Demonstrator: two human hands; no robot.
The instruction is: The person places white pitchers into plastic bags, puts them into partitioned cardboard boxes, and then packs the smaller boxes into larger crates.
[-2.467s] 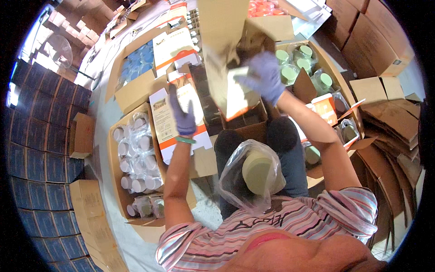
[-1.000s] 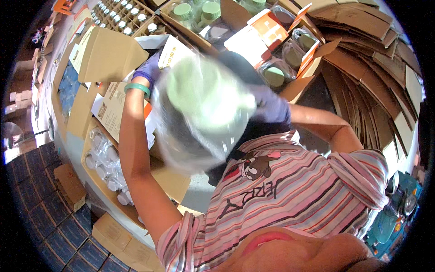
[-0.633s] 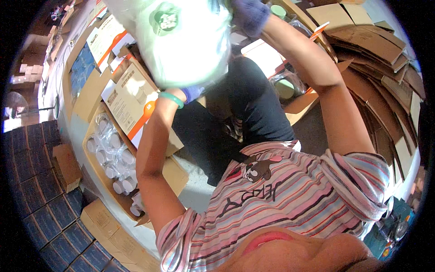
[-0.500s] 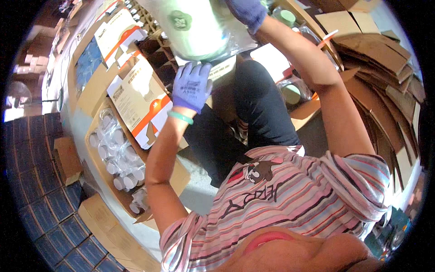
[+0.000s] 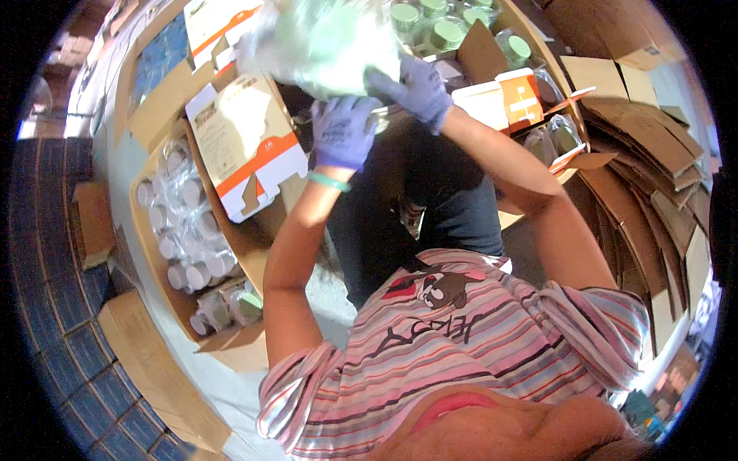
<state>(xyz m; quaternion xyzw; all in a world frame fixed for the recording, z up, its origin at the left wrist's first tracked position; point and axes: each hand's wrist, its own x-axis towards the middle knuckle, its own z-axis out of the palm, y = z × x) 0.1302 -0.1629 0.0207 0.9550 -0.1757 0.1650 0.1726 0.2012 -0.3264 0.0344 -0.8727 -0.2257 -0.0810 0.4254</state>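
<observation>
A pale green item in a clear plastic bag (image 5: 327,46) is in front of me at the top of the view, smeared by motion. My left hand (image 5: 344,132), in a purple work glove, has its bent fingers on the bag's lower edge. From the right, my gloved right hand (image 5: 419,91) pinches the bag's lower right corner. Just left of my left hand, a printed white and orange box (image 5: 250,150) lies flat across an open carton. Beside my right forearm is another white and orange box (image 5: 503,104), standing partly open.
Bagged containers with white lids (image 5: 188,219) fill a carton on the left. Green-lidded jars (image 5: 446,34) stand in a carton at the upper right. Flattened cardboard (image 5: 646,138) is piled on the right. Dark blue boxes (image 5: 54,307) are stacked at the far left.
My right hand has come down from the bag's upper right to its lower corner. The bag has shifted slightly left and up, and more green-lidded jars show behind it.
</observation>
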